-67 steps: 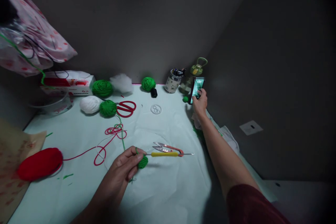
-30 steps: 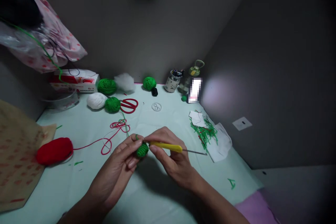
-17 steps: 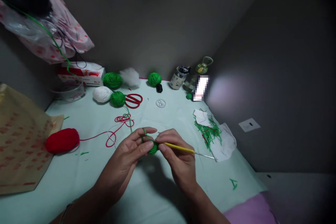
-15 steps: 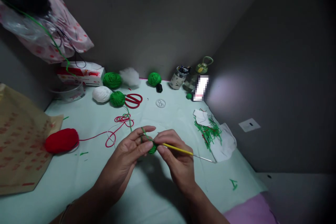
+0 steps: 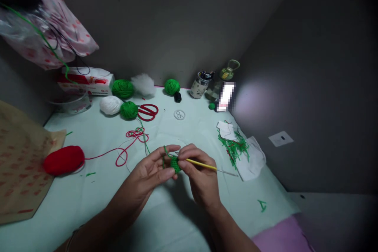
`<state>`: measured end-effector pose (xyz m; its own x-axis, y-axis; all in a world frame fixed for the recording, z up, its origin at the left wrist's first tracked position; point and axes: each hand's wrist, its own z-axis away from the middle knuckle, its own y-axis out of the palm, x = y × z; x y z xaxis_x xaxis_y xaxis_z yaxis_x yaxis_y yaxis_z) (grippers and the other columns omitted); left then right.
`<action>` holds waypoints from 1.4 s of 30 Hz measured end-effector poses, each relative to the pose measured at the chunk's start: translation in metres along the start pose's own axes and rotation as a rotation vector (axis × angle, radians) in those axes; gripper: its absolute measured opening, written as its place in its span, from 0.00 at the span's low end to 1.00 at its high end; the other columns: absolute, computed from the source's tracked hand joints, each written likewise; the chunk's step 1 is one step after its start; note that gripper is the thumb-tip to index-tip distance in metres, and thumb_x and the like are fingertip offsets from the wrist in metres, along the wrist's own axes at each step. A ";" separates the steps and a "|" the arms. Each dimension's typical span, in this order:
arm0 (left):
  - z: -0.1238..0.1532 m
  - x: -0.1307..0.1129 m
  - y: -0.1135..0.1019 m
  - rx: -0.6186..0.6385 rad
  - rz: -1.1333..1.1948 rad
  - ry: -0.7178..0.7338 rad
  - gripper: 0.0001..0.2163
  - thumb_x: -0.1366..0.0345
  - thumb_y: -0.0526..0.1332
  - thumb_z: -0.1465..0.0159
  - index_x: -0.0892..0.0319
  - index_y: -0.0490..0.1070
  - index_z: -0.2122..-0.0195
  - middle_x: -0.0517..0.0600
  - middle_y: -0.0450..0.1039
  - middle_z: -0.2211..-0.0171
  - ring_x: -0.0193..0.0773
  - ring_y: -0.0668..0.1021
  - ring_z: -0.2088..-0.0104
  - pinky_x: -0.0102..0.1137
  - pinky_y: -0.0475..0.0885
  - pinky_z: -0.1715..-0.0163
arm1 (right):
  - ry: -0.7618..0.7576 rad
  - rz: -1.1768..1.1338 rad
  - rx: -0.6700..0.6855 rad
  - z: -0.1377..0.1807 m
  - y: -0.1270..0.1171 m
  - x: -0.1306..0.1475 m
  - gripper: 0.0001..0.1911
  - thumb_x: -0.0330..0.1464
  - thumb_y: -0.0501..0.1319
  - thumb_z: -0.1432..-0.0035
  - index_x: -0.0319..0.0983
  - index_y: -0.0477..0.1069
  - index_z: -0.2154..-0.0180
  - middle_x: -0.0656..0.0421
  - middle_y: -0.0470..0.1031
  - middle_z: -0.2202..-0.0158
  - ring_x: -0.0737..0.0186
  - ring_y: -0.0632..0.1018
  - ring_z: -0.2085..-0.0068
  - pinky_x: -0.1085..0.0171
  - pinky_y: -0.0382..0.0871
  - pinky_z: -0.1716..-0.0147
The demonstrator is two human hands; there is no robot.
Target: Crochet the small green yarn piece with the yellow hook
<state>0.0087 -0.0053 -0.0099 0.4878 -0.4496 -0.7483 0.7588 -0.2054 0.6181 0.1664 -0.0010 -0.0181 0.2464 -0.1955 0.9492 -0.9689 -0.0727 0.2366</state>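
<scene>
My left hand (image 5: 153, 171) pinches a small round green crochet piece (image 5: 175, 163) between thumb and fingers. Green yarn (image 5: 165, 150) loops over its raised index finger. In my right hand (image 5: 201, 177) is a crochet hook with a yellow handle (image 5: 203, 164); its thin metal rear end points right, and its tip lies at the top of the green piece, partly hidden by my fingers. Both hands are close together above the pale table cover. Green strands run back from my left hand toward a green yarn ball (image 5: 129, 110).
Red-handled scissors (image 5: 148, 112), a white yarn ball (image 5: 111, 105) and more green balls stand at the back. A red yarn skein (image 5: 64, 160) lies left by a paper bag (image 5: 23, 165). Right are yarn scraps (image 5: 236, 147), a pen holder (image 5: 199, 85) and a phone (image 5: 226, 97).
The green piece has turned and shows more of its face between my fingers. The hook's handle has shifted slightly right. The whole view has moved a little, with background things sliding left.
</scene>
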 end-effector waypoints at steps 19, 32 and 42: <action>0.039 -0.029 0.042 0.096 -0.330 0.165 0.17 0.65 0.72 0.40 0.52 0.76 0.49 0.45 0.79 0.65 0.35 0.78 0.61 0.32 0.67 0.55 | -0.037 -0.110 0.128 0.028 0.003 0.051 0.02 0.34 0.70 0.43 0.45 0.80 0.65 0.61 0.74 0.65 0.67 0.73 0.68 0.66 0.69 0.68; 0.118 0.068 0.082 0.029 -0.004 0.196 0.11 0.60 0.67 0.34 0.56 0.79 0.52 0.47 0.75 0.61 0.31 0.72 0.65 0.26 0.66 0.62 | -0.226 -0.030 -0.011 0.147 -0.009 0.051 0.05 0.27 0.69 0.43 0.45 0.79 0.67 0.61 0.72 0.66 0.65 0.74 0.64 0.66 0.69 0.66; 0.109 0.043 0.074 0.021 -0.238 0.337 0.18 0.65 0.71 0.39 0.53 0.77 0.47 0.45 0.71 0.70 0.35 0.73 0.66 0.30 0.67 0.61 | -0.163 -0.063 0.028 0.132 -0.013 0.052 0.08 0.35 0.68 0.40 0.45 0.79 0.57 0.59 0.76 0.63 0.64 0.77 0.67 0.64 0.74 0.66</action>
<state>0.0389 -0.1346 0.0304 0.4164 -0.0782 -0.9058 0.8602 -0.2887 0.4203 0.1950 -0.1395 0.0007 0.3092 -0.3458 0.8859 -0.9510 -0.1167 0.2863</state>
